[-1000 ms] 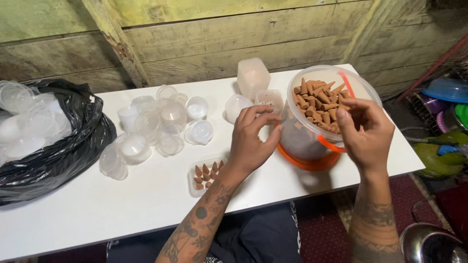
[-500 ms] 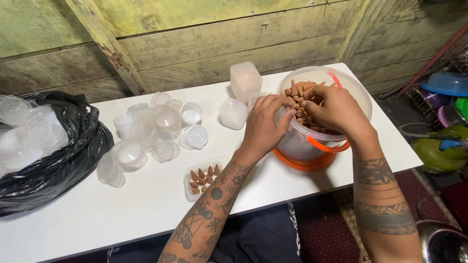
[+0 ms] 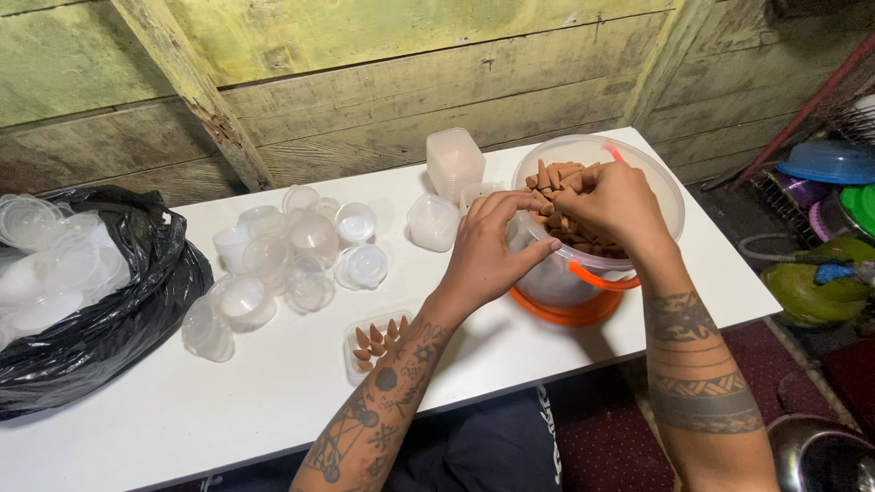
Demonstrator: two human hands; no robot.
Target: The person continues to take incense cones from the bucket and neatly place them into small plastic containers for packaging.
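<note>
- Clear plastic tray (image 3: 378,339), shallow, near the front edge of the white table (image 3: 182,410); brown cones lie in it in rows, pointed ends up-frame.
- Left hand (image 3: 488,255): thumb pressed on the outer wall of the bucket, fingers curled over its rim; whether they grip anything cannot be told.
- Right hand (image 3: 612,202): bent over the bucket's mouth, fingertips bunched down among the cones; the hand hides what they pinch.
- Translucent bucket (image 3: 656,196), orange handle and orange base, at the right end of the table; filled with brown cones (image 3: 547,175), most covered by the hands.
- Small clear cups (image 3: 292,255), jumbled at mid-table, hard to count.
- Stacked clear tubs (image 3: 454,162) behind the bucket.
- Black bag (image 3: 109,328) of clear lids, cut off at the left.
</note>
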